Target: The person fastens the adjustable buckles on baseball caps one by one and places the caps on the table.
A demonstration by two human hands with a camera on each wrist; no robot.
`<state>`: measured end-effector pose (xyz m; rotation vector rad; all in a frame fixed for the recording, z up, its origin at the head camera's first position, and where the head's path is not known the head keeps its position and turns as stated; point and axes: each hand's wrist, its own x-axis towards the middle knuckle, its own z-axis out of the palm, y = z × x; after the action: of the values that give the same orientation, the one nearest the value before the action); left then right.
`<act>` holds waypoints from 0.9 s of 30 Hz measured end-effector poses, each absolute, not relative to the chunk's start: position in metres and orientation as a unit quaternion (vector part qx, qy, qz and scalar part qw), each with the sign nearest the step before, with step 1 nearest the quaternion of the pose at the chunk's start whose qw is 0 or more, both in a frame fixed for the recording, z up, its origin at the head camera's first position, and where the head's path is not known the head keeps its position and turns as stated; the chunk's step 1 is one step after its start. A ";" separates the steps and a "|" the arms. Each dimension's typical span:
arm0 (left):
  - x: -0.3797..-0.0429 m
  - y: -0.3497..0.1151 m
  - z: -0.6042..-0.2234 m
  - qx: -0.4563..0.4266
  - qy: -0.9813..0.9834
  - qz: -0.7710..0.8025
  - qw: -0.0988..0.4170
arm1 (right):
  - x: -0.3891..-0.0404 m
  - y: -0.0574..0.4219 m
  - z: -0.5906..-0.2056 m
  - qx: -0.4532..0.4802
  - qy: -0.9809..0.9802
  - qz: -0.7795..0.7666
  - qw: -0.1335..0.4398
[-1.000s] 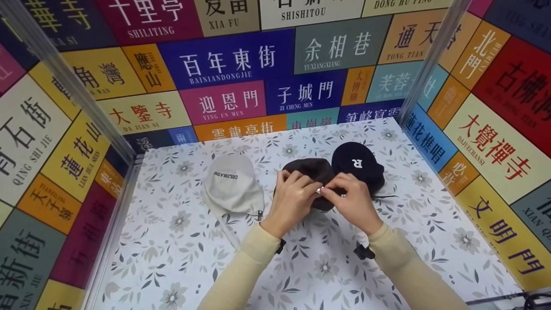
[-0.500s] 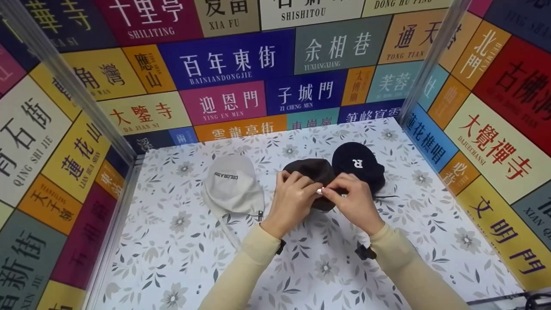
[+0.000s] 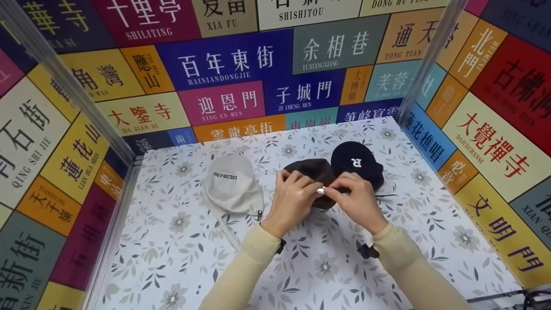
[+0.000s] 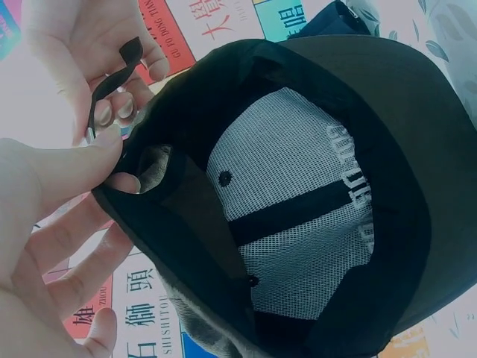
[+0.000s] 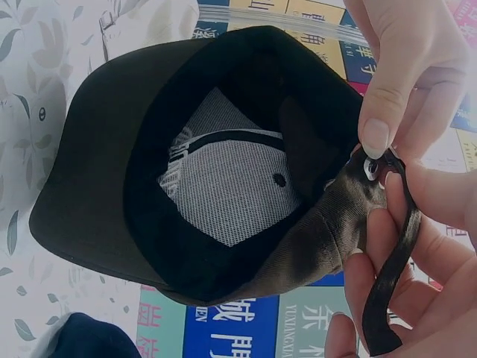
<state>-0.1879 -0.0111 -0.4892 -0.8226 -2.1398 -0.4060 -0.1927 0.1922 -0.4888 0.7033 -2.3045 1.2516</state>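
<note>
A dark brown baseball cap (image 3: 316,170) with a mesh-lined inside is in both hands, its hollow turned toward the wrist cameras. My left hand (image 3: 292,202) pinches the cap's back edge beside a small metal buckle (image 5: 372,168). My right hand (image 3: 357,200) holds the back strap (image 5: 391,280) close to that buckle, thumb against it. The strap's loose end hangs past the right fingers in the right wrist view. Both hands' fingertips nearly meet at the buckle. In the head view the hands cover much of the cap.
A beige cap (image 3: 234,185) with a lettered front lies left on the flowered table cover (image 3: 172,258). To the right, a navy cap (image 3: 355,161) with a white letter sits close beside the brown cap. Sign-printed walls (image 3: 228,60) stand at the back and sides.
Both hands stay on the brown cap's strap and buckle. A little more of the shiny buckle shows between the fingertips, and the right wrist has shifted slightly. The other caps lie still.
</note>
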 end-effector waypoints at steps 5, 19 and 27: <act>-0.187 -0.011 -0.490 -0.329 -0.844 -0.177 0.385 | -0.192 0.194 -0.490 0.252 -0.829 0.457 0.201; -0.185 -0.011 -0.489 -0.318 -0.826 -0.340 0.316 | -0.186 0.189 -0.481 0.227 -0.818 0.516 0.116; -0.184 -0.012 -0.489 -0.315 -0.823 -0.379 0.284 | -0.185 0.188 -0.479 0.239 -0.810 0.525 0.107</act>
<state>-0.1841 -0.0116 -0.4887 -0.8434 -2.2013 -1.0142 -0.1852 0.1882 -0.4788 0.7044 -2.3838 1.5456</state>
